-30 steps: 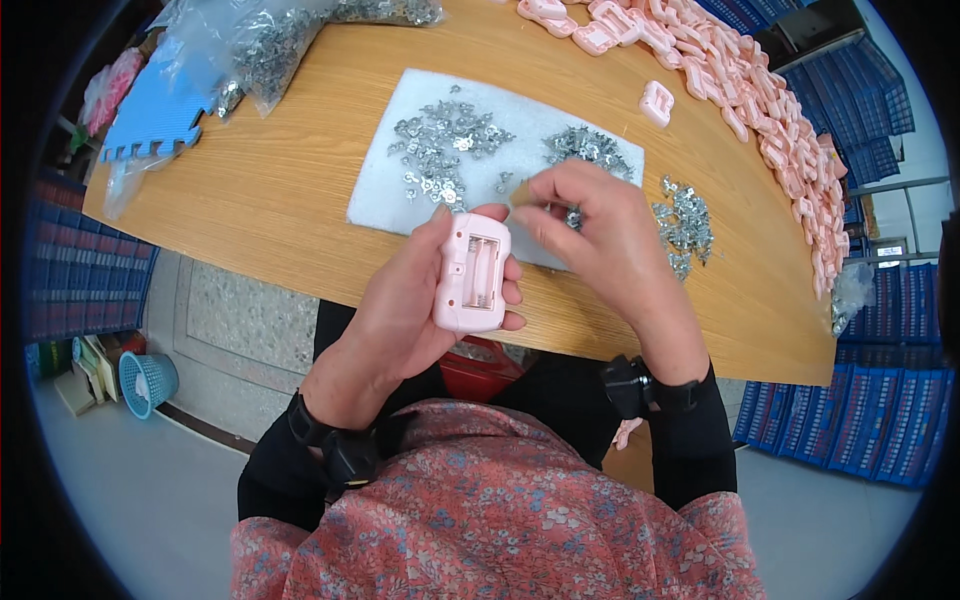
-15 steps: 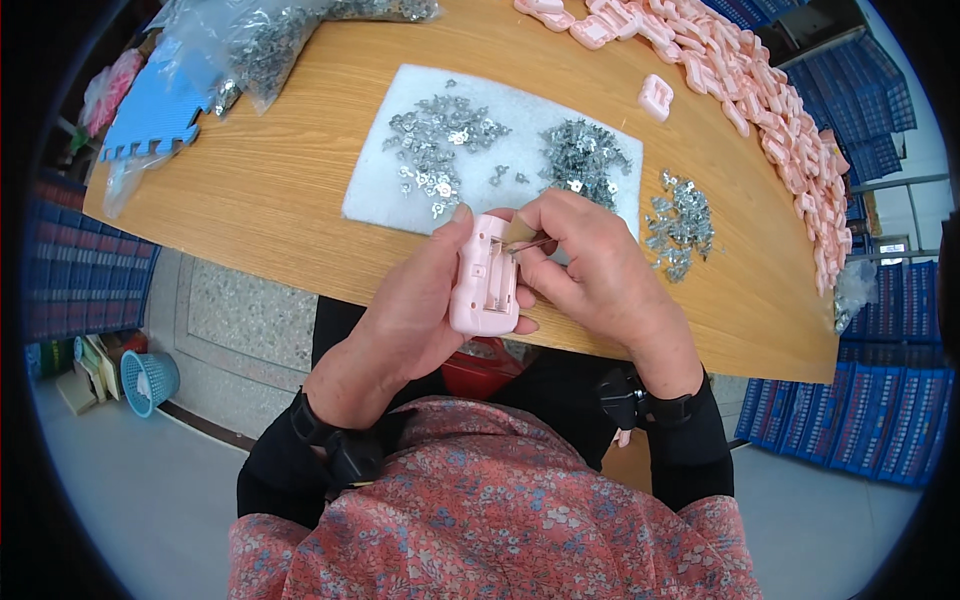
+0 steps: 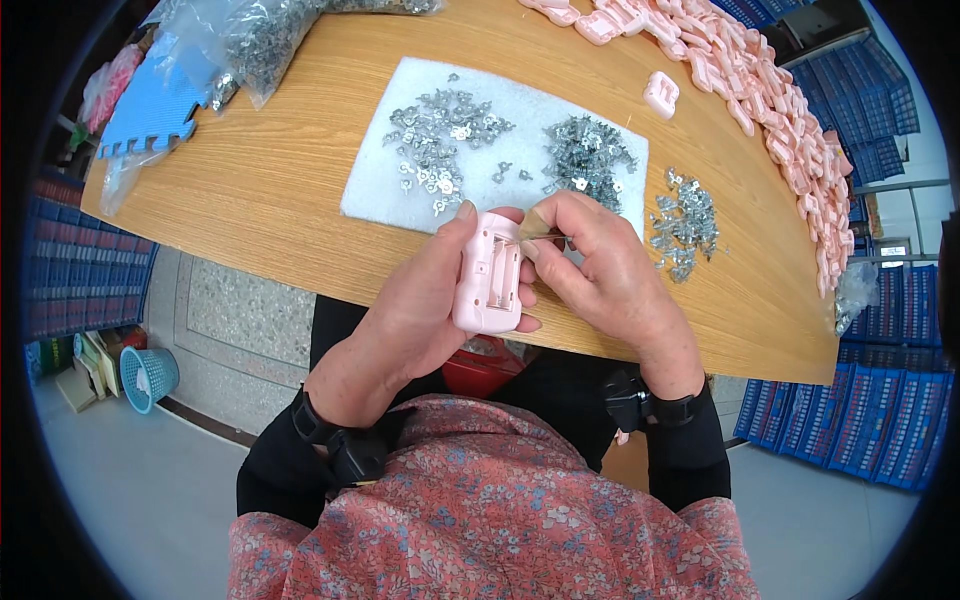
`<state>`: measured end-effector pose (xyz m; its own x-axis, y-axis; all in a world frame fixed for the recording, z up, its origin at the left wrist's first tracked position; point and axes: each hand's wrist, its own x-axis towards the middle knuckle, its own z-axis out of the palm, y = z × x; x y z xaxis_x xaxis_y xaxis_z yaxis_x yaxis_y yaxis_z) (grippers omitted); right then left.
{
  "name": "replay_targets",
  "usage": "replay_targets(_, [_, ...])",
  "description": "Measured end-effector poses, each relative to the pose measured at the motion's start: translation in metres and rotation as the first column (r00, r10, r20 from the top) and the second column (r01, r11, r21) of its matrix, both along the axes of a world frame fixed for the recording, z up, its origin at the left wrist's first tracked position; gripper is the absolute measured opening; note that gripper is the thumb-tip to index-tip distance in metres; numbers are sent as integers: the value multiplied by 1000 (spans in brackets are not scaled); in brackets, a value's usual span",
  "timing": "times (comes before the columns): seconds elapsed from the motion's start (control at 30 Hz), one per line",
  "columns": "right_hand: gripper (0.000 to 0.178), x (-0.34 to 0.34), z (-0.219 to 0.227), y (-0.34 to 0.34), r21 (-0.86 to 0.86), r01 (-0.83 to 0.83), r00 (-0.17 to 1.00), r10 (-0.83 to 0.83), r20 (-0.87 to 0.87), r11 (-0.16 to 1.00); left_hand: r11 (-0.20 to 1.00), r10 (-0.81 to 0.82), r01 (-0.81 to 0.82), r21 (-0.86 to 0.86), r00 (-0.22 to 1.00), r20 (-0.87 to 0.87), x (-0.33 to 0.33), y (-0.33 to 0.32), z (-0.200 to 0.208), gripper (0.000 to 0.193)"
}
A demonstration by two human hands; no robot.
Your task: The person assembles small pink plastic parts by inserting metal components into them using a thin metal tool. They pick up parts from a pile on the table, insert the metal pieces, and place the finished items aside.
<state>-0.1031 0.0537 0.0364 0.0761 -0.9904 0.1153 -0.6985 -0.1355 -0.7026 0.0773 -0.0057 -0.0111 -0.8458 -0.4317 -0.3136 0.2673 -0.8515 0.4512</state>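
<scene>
Cradled in my left hand [image 3: 405,295] is a pink plastic battery casing [image 3: 473,292], with its long battery slots facing up. My left thumb lies along its left side, and fingertips show at its right edge. My right hand [image 3: 610,265] pinches a thin metal tool [image 3: 558,237] at the upper right corner of the casing; the tool's exact kind is too small to make out. A tan cover [image 3: 535,224] wraps a right fingertip. Just beyond my hands, a white foam sheet [image 3: 372,190] bears loose metal contact pieces [image 3: 440,140] and a denser pile [image 3: 588,165].
More metal pieces [image 3: 683,228] lie on the wooden table [image 3: 300,150] right of the foam. A single pink casing [image 3: 661,95] sits near a long heap of pink casings [image 3: 770,110]. Plastic bags of metal parts [image 3: 265,50] and a blue foam mat [image 3: 150,105] occupy the far left.
My right hand and the thin tool have drawn slightly right, out of the casing's slots to its upper right edge. The left hand keeps the casing in nearly the same place.
</scene>
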Motion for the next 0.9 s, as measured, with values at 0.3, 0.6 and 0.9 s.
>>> replay_targets(0.3, [13, 21, -7, 10, -139, 141, 984, -154, -86, 980, 1000, 7, -7, -24, 999, 32, -4, 3, 3, 54])
replay_targets(0.6, [17, 19, 7, 17, 133, 288, 909, -315, 275, 948, 997, -28, 25, -77, 999, -31, -1, 3, -1, 56])
replay_targets(0.9, [18, 3, -8, 18, 449, 119, 740, -381, 555, 886, 851, 16, 116, -513, 969, 245, 8, 5, 2, 36])
